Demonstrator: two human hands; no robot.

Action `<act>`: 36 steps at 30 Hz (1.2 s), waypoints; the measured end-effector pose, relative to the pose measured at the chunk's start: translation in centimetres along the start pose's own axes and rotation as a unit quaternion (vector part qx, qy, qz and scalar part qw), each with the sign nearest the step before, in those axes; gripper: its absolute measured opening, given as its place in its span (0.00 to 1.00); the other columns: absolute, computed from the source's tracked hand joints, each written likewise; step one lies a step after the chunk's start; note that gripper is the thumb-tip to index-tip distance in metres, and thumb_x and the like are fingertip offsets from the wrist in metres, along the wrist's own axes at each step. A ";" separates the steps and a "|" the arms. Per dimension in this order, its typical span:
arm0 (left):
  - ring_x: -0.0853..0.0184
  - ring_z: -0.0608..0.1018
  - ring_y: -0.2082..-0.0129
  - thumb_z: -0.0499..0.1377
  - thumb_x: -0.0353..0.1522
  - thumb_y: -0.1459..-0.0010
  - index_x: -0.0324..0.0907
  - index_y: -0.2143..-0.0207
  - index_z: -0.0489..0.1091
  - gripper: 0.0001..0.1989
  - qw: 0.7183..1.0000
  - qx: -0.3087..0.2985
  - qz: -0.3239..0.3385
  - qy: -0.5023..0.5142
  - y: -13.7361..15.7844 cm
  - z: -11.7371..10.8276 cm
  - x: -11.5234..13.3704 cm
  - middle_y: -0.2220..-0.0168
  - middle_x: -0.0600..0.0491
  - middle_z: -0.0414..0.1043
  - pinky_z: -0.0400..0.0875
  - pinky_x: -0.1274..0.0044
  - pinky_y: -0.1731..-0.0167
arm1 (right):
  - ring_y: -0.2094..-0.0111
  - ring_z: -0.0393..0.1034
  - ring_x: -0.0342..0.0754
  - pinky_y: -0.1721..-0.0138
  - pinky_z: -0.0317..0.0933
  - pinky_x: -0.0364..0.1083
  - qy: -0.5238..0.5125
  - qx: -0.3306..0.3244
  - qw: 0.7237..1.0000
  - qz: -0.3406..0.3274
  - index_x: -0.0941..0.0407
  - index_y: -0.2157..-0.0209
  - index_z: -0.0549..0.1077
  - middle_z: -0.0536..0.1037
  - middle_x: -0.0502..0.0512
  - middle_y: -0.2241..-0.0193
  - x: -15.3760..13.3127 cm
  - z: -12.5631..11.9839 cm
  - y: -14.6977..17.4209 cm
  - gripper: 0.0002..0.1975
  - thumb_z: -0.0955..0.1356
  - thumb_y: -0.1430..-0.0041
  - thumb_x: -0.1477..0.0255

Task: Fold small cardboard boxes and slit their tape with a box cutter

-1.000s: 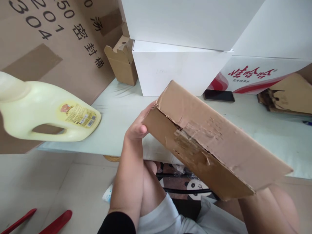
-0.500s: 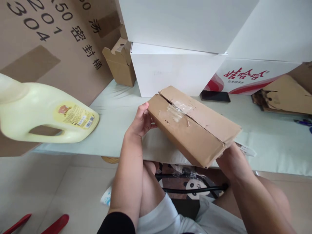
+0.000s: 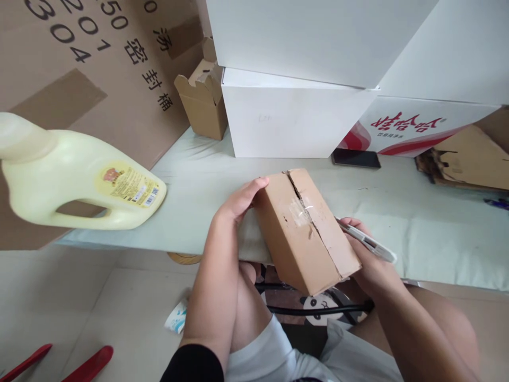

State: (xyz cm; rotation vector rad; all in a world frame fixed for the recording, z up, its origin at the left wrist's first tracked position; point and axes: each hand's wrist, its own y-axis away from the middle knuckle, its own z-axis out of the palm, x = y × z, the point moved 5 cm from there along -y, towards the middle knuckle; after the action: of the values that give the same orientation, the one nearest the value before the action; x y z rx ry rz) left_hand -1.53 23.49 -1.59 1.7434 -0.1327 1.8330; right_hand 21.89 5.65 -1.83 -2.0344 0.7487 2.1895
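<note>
A brown cardboard box (image 3: 304, 233) is tilted at the near edge of the table, its taped top seam facing me. My left hand (image 3: 242, 202) grips the box's far left side, thumb at the upper corner and the other fingers hidden behind it. At the right side, my right hand (image 3: 368, 262) is closed around a pale utility knife (image 3: 369, 243) and also rests against the box. The knife lies along the hand, pointing away from the seam; whether its blade is out I cannot tell.
A pale yellow jug (image 3: 79, 180) lies at the left by a large carton (image 3: 131, 116). White boxes (image 3: 294, 116) stand behind, with a small open carton (image 3: 207, 114) beside them. A black phone (image 3: 356, 158) and flattened cardboard (image 3: 473, 159) are at the right.
The box has come nearer and lower, turned so its left side shows more. Both hands moved with it, and the knife at the right hand has come into fuller view.
</note>
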 end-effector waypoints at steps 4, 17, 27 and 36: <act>0.54 0.78 0.53 0.61 0.54 0.46 0.44 0.63 0.76 0.24 0.998 -0.035 0.050 -0.003 0.0 0.6 0.8 0.59 0.49 0.80 0.70 0.66 0.47 | 0.71 0.75 0.46 0.74 0.69 0.44 -0.065 0.047 0.997 0.006 0.49 0.56 0.69 0.82 0.51 0.60 -0.7 -0.2 -0.3 0.18 0.74 0.45 0.59; 0.55 0.77 0.44 0.54 0.28 0.55 0.44 0.62 0.80 0.20 0.971 0.020 0.233 -0.044 1.0 0.2 3.6 0.50 0.50 0.81 0.68 0.62 0.40 | 0.77 0.70 0.44 0.81 0.62 0.42 0.083 -0.055 0.965 -0.244 0.52 0.58 0.74 0.78 0.50 0.72 -9.4 5.5 3.0 0.12 0.71 0.38 0.60; 0.56 0.79 0.46 0.63 0.38 0.45 0.42 0.58 0.79 0.14 0.975 -0.013 0.196 -0.100 1.4 1.0 3.6 0.50 0.49 0.81 0.69 0.66 0.42 | 0.79 0.69 0.42 0.74 0.61 0.43 0.346 -0.046 0.905 -0.241 0.52 0.62 0.69 0.76 0.47 0.75 -8.7 8.8 2.1 0.04 0.67 0.38 0.68; 0.55 0.78 0.45 0.65 0.39 0.46 0.42 0.58 0.78 0.15 0.974 -0.022 0.201 -0.100 1.2 1.0 3.6 0.49 0.48 0.80 0.68 0.65 0.41 | 0.77 0.70 0.43 0.74 0.60 0.42 0.378 -0.041 0.896 -0.231 0.52 0.64 0.71 0.79 0.48 0.74 -9.0 9.2 1.4 0.05 0.67 0.39 0.67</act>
State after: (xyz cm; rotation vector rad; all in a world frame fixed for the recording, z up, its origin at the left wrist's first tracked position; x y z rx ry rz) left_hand -1.04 23.32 2.28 1.9744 -0.6460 1.9001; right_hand 14.02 10.48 7.30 -2.7545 0.1422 1.1706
